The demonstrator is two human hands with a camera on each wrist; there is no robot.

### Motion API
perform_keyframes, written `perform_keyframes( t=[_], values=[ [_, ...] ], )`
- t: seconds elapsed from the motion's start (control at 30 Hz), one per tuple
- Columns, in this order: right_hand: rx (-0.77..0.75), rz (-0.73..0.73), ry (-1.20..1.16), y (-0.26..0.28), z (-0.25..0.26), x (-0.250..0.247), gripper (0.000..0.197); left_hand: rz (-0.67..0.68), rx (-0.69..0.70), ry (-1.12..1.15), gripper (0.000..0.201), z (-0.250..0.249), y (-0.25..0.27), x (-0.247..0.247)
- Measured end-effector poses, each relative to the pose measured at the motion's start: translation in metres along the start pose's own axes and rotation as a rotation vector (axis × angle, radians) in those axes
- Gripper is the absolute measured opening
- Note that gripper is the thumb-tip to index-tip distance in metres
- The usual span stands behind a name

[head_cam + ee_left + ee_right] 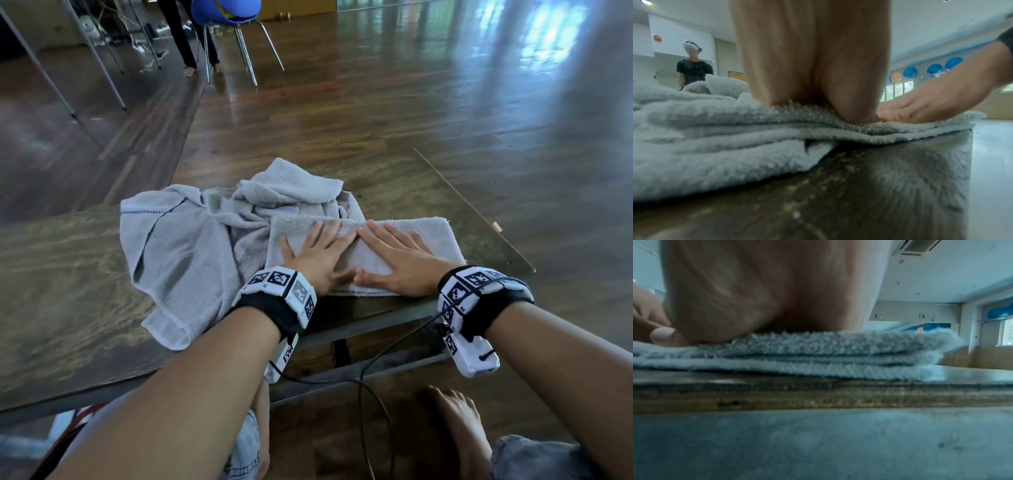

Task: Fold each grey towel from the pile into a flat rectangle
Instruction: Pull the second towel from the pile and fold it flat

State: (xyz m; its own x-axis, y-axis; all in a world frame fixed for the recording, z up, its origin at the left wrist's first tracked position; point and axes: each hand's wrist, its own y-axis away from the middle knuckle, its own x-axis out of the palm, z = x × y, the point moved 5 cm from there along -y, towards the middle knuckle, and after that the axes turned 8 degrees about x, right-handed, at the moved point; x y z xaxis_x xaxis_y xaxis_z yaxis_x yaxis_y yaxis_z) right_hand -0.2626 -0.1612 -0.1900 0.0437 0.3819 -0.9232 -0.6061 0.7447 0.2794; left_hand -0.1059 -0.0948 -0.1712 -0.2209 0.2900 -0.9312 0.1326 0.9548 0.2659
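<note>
Both forearms w/ marker-covered wrist bands fill the near part of the head view, reaching fwd to a folded towel point(424, 236) at the near right corner of the table point(68, 274). Left hand point(317, 255) lies palm-down, fingers straight & spread, pressing the left half of it; right hand point(399, 262) does the same on the right half, thumbs nearly touching, nothing gripped by either. Folded towel is a grey terry rectangle, several layers stacked per the wrist views, edges roughly lined up, near edge just at the table rim. Left end overlaps the pile point(191, 246) of loose grey towels, crumpled, one w/ a dark stitched band near its hem, a corner reaching toward the table's near edge. Handling, as a judgement: light, soft, floppy, non-slip nap, nothing fragile; layers will prob spring up a bit once pressure comes off, so smooth flat from centre outwards. To shift it, best pinch all layers at the two short ends or slide palms under, else the fold opens. Next towel best taken by two adjacent corners. Layer count unclear, wrist views blurred, maybe 3-4.
</note>
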Motion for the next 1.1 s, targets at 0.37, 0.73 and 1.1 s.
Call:
perform_keyframes(
  t=[0.37, 0.73, 1.1],
  values=[
    [0.092, 0.053, 0.030, 0.006, -0.011, -0.004, 0.121, 0.032, -0.097, 0.090, 0.116, 0.029, 0.013, 0.000],
    [0.161, 0.070, 0.055, 0.013, -0.033, -0.008, 0.127, 0.026, -0.143, 0.133, 0.117, 0.066, 0.036, 0.004],
    [0.264, 0.103, 0.062, 0.027, -0.050, -0.016, 0.134, 0.044, -0.161, 0.122, 0.117, 0.065, 0.041, 0.002]
  ],
)
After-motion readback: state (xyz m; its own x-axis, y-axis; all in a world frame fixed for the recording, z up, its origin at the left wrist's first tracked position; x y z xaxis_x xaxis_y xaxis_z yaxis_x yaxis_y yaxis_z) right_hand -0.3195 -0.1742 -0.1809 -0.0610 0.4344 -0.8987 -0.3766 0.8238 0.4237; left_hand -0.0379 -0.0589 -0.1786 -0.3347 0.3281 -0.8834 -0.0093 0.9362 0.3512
